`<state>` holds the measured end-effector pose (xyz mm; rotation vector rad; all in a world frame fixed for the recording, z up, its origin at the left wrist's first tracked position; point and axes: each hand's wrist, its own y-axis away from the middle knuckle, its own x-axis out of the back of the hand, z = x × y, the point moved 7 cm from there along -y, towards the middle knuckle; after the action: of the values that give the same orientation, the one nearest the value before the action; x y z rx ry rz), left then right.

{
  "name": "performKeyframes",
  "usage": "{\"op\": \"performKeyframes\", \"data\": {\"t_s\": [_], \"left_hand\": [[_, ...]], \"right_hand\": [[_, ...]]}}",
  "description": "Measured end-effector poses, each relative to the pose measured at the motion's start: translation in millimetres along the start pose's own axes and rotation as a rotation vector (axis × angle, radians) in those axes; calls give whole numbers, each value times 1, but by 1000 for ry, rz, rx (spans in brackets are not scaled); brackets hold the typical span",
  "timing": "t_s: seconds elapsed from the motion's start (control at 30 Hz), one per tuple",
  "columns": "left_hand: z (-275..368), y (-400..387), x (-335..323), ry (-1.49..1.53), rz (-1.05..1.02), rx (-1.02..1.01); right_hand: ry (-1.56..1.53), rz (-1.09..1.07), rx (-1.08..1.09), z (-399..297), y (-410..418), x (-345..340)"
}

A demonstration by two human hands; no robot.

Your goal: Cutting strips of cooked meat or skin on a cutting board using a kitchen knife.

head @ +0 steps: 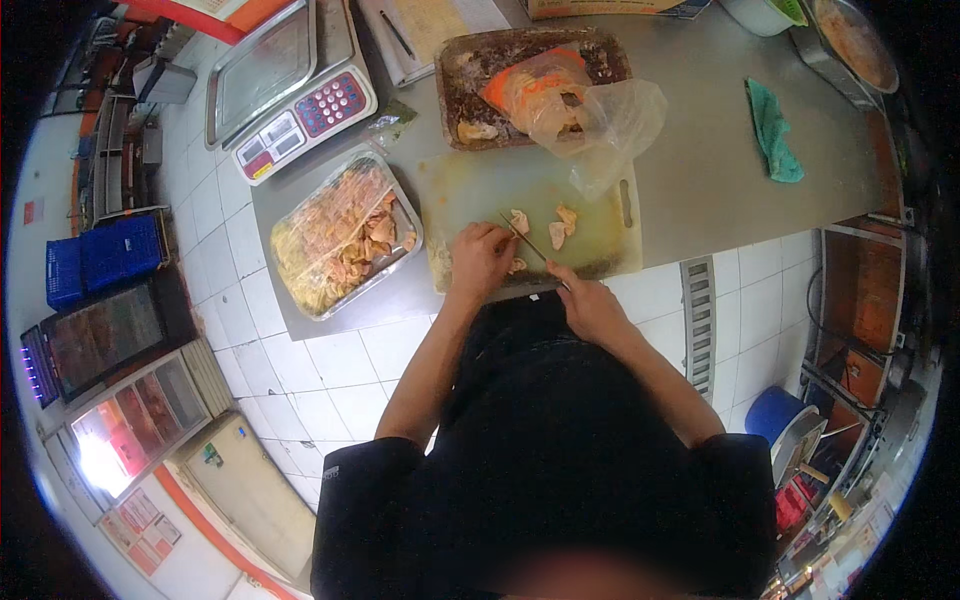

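My right hand [592,304] grips a knife [531,244] by its handle, the thin blade slanting up and left over a pale, stained cutting board [480,184]. Close to the blade, my left hand [484,255] rests at the board with its fingers curled. Whatever lies under those fingertips is hidden. A small piece of raw meat [519,221], perhaps chicken, sits just beyond the blade. Another bit [517,265] shows below the blade, between my hands. Further right on the board lie more raw pieces [559,229].
At left stands a metal tray [409,251] of raw meat pieces under clear film. A digital scale [300,127] is behind it. Beyond the board, a dark baking tray [457,82] holds a plastic bag [555,97] that overhangs the board. A green cloth [774,131] lies at right.
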<state>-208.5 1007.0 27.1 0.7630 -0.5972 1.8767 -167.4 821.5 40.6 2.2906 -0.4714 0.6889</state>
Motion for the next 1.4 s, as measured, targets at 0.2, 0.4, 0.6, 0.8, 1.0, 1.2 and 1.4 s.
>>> {"op": "performKeyframes", "data": {"t_s": [0.2,0.4,0.6,0.8,1.0,1.2,1.4], "left_hand": [[-3,0,-3,19,19,3],[-7,2,-6,24,65,-22],[-4,2,-9,-61,97,-24],[-29,3,9,189,201,273],[0,21,0,13,-194,239],[21,-6,-46,0,-150,53],[50,-47,-67,-137,-304,117]], "right_hand": [[-51,60,78,-2,-27,-9],[-22,83,125,-16,-51,-12],[35,68,114,-3,-35,-13],[56,-60,-19,22,31,19],[-197,149,-100,63,47,33],[-389,298,-79,67,51,32],[-510,470,-131,93,80,64]]}}
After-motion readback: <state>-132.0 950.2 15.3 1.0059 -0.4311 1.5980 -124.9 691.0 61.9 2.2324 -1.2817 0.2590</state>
